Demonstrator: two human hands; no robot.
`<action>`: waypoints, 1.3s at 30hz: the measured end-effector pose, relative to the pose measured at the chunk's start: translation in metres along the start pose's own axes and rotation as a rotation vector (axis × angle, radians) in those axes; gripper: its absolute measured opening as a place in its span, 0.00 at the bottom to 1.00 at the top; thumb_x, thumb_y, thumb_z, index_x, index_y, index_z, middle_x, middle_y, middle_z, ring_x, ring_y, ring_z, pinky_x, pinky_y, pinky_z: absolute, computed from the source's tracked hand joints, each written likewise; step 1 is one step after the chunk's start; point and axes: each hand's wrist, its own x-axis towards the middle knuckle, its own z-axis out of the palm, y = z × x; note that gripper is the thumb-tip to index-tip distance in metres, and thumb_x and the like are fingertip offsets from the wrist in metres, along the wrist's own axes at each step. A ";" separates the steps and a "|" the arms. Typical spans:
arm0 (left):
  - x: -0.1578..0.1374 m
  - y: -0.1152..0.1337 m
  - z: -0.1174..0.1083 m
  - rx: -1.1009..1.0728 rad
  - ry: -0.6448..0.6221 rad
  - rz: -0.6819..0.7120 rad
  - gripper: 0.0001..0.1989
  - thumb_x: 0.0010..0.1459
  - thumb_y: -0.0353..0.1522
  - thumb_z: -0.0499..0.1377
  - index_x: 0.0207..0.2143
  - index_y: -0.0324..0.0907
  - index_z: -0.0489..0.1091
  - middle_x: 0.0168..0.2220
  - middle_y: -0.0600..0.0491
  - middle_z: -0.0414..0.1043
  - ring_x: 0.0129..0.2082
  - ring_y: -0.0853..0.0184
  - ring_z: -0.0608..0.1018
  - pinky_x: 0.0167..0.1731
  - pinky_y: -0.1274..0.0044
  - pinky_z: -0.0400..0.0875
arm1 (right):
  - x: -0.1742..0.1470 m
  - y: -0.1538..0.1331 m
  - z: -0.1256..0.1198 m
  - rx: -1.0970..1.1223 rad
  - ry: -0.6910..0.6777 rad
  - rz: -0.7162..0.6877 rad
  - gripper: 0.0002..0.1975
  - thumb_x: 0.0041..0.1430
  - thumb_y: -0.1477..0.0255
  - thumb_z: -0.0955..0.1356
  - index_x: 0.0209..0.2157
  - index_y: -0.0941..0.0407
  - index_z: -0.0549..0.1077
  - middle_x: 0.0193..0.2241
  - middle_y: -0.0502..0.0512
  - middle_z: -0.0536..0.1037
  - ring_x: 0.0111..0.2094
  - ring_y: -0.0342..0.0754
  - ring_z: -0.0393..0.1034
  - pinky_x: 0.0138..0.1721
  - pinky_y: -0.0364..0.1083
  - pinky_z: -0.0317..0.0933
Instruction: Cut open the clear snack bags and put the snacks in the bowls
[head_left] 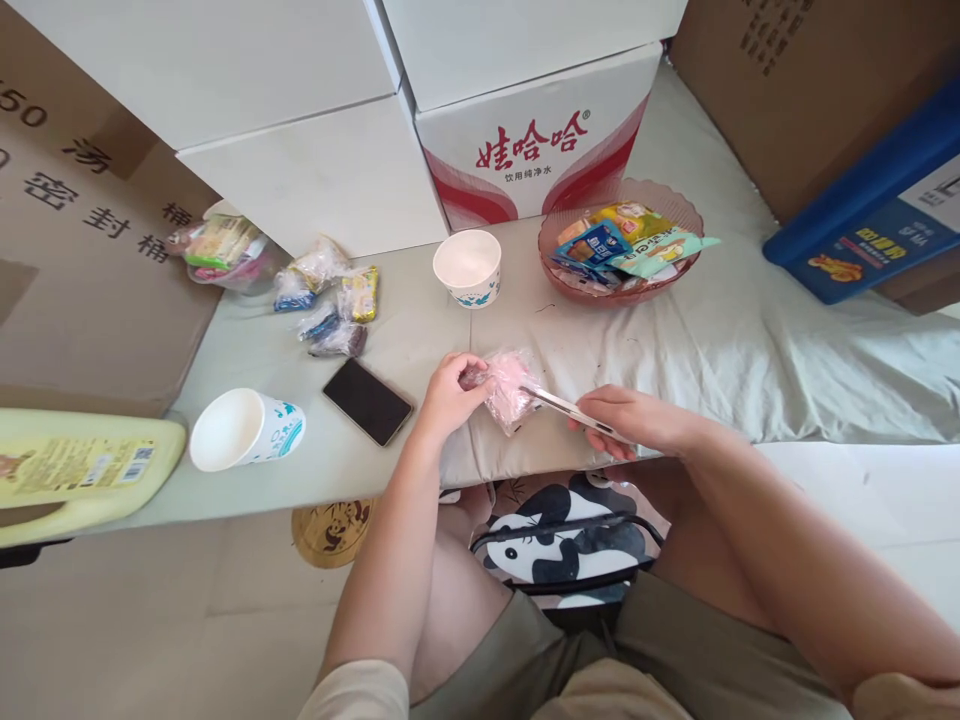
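My left hand (459, 388) is closed, pinching the left edge of a pink packet in clear crinkled plastic (510, 385) on the cloth-covered table. What lies inside the plastic cannot be made out. In my right hand (622, 418) is a slim, pale utility knife (574, 412), its fingers wrapped round the rear part. The knife points left, and its dark tip meets the right side of the plastic; whether it has gone through is too small to tell. A black phone (367, 400) lies left of my left hand.
Beyond the packet stand a paper cup (468, 268) and a pink bowl (570, 285) of snack packets. Several small wrapped packets (358, 294) lie left, near another paper cup (247, 430) and a yellow jug (90, 465). Boxes (322, 180) line the back; a blue container (862, 210) stands right.
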 end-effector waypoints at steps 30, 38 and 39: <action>0.005 0.009 -0.008 -0.229 0.394 -0.164 0.12 0.49 0.31 0.56 0.39 0.44 0.69 0.38 0.51 0.76 0.36 0.65 0.79 0.26 0.79 0.70 | 0.028 0.029 -0.022 -0.659 1.006 -0.851 0.24 0.54 0.77 0.62 0.53 0.53 0.69 0.54 0.61 0.75 0.56 0.59 0.68 0.54 0.58 0.62; 0.002 0.014 -0.002 0.196 0.238 0.131 0.03 0.51 0.29 0.61 0.31 0.43 0.73 0.50 0.45 0.72 0.54 0.58 0.75 0.60 0.64 0.64 | 0.031 0.030 -0.010 -0.827 0.897 -0.628 0.19 0.61 0.72 0.62 0.52 0.54 0.71 0.35 0.57 0.76 0.36 0.54 0.72 0.45 0.54 0.62; 0.000 0.017 -0.004 0.193 0.267 0.131 0.02 0.52 0.29 0.59 0.29 0.43 0.72 0.49 0.46 0.74 0.53 0.59 0.76 0.59 0.64 0.65 | 0.029 0.030 -0.012 -0.793 0.869 -0.630 0.20 0.60 0.73 0.62 0.53 0.53 0.71 0.37 0.58 0.76 0.34 0.52 0.72 0.42 0.52 0.64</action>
